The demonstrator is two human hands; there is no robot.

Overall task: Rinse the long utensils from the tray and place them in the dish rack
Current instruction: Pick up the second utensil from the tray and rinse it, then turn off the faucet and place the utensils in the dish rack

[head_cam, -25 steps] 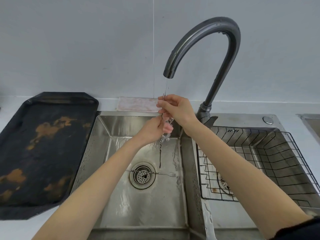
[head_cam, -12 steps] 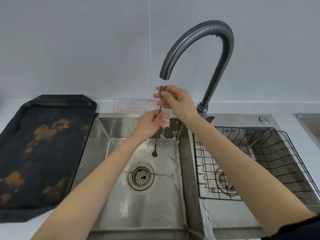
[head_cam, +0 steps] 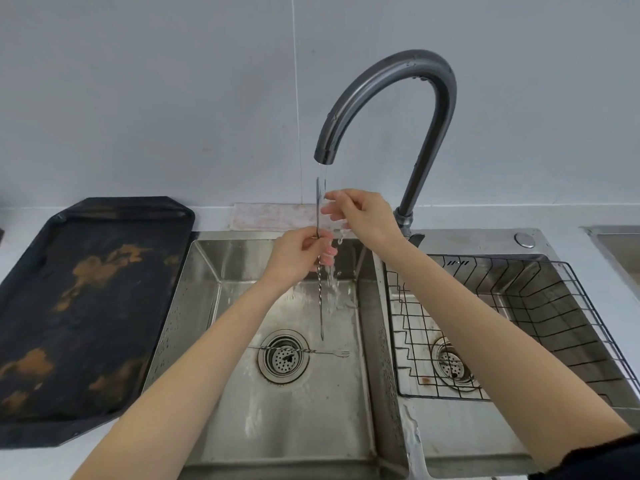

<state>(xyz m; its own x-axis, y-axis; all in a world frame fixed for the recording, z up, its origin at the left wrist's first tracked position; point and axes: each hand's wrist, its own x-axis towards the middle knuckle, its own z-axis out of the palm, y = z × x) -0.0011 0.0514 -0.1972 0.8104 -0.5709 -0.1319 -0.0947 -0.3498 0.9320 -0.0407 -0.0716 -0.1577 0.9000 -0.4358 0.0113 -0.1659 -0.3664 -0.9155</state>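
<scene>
A long thin metal utensil with a twisted stem (head_cam: 320, 303) hangs upright under the running tap (head_cam: 391, 109). My left hand (head_cam: 298, 254) grips it at the middle. My right hand (head_cam: 360, 216) is higher up, fingers spread beside the utensil's upper part in the water stream; whether they touch it I cannot tell. A second long utensil, a small fork (head_cam: 311, 351), lies flat across the left sink's drain. The black tray (head_cam: 86, 306) sits on the counter at the left, with nothing on it. The wire dish rack (head_cam: 519, 306) sits in the right sink, holding no utensils.
The left sink basin (head_cam: 287, 410) is wet, with water falling at its back. A pink cloth (head_cam: 266, 216) lies behind the sink against the wall. Another steel basin edge (head_cam: 620, 244) shows at the far right.
The utensil has been pushed down again, so its lower end reaches nearer the drain. My right hand has loosened its pinch on the upper end and spread its fingers. The fork has not moved.
</scene>
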